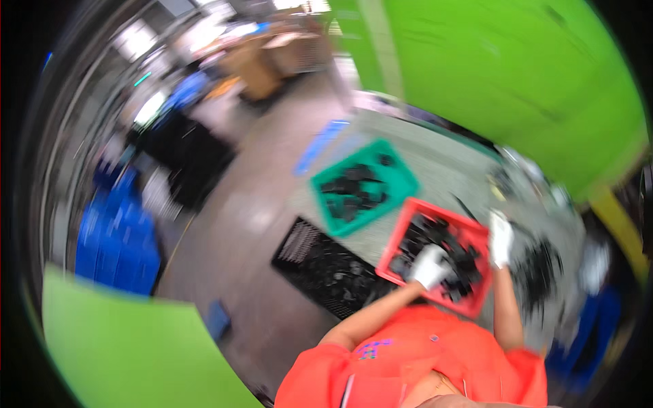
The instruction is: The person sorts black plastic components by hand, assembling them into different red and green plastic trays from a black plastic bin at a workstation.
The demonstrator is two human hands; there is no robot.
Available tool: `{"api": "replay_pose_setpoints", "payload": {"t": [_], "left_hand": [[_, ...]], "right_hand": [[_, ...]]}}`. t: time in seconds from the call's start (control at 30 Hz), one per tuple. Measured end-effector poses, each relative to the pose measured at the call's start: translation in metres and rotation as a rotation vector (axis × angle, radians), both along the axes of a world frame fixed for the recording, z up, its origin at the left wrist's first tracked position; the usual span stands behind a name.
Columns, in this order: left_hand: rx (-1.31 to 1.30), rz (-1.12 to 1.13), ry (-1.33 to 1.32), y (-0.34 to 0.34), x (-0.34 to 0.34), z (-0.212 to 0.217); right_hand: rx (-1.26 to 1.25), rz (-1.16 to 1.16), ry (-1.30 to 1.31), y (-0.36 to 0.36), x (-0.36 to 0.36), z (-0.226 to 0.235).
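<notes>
The red tray (476,234) of small black parts (442,238) sits on the grey table (435,170) just in front of the person, turned askew so its long axis runs from upper left to lower right. The gloved left hand (430,266) rests down among the parts inside it, while the gloved right hand (501,238) lies on the tray's right rim. Blur hides each hand's grip, so I cannot tell whether fingers are spread or pinching; a green tray (394,170) lies just beyond.

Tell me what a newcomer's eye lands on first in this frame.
Probably the red tray of black parts at centre right, with the gloved left hand inside it and the gloved right hand at its far edge. A green tray of similar parts sits just beyond, and a large bright green panel fills the upper right.
</notes>
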State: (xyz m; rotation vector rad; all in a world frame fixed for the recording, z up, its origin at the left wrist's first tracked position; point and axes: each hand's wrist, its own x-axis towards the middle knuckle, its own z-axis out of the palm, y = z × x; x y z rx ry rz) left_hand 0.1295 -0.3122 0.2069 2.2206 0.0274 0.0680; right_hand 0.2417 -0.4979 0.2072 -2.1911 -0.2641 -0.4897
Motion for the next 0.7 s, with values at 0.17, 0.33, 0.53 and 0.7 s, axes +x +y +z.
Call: {"api": "replay_pose_setpoints", "payload": {"t": [0.17,0.33,0.53,0.7], "left_hand": [[-0.177,0.14,-0.015,0.022,0.013,-0.053],[0.01,0.046,0.055,0.001,0.02,-0.054],[0.225,-0.083,-0.105,-0.021,0.012,-0.048],[0.31,-0.101,0.076,-0.01,0.005,-0.031]], "right_hand": [[0.215,-0.161,0.247,-0.044,-0.059,0.022],[-0.185,-0.63,0.082,-0.154,-0.088,0.0],[-0.488,-0.654,0.477,-0.233,-0.095,0.005],[-0.666,-0.71,0.278,-0.194,-0.073,0.029]]}}
